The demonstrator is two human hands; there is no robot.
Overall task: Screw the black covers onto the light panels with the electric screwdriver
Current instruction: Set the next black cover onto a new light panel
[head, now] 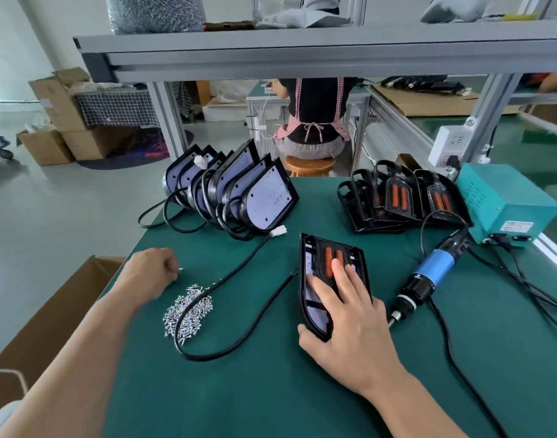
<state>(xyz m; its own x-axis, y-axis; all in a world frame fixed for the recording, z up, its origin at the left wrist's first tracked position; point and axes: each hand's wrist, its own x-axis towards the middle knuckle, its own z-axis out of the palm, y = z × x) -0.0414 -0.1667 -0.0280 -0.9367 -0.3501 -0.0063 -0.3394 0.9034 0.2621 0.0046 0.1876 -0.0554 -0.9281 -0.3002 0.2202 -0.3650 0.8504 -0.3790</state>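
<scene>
Two bare forearms enter from the bottom edge over a green mat-covered workbench (271, 390).

- The right hand (350, 314) is laid flat, fingers straight, on a black plastic cover with orange inserts (318, 245). The cover is seated over a white-faced, D-shaped light panel (316, 311) near the bench centre. The thumb is hooked at the near edge. Nothing is gripped; the assembly is only pressed down.
- The left hand (151, 273) is held curled, well apart to the left. A single small silver screw (180, 270) appears to be pinched at its fingertips, though the detail is small.
- A loose pile of silver screws (188, 311) is seen just nearer than that hand, crossed by the panel's black cable (239, 352).
- A blue-bodied electric screwdriver with a black nose (429, 276) lies untouched on the mat, just beside the right hand on its right.
  - Its long axis runs diagonally: bit end near-left, close to the right wrist, corded end far-right towards a teal metal power box (504, 203).
  - The right hand is clearly the nearer; the left is separated from the tool by the whole assembly.
- Judgement: the tool is best reached by a short rightward shift of the right hand, with the grip taken along that diagonal.
- Uncovered light panels (239, 188) are stacked far-left, spare black covers (403, 197) far-right.
</scene>
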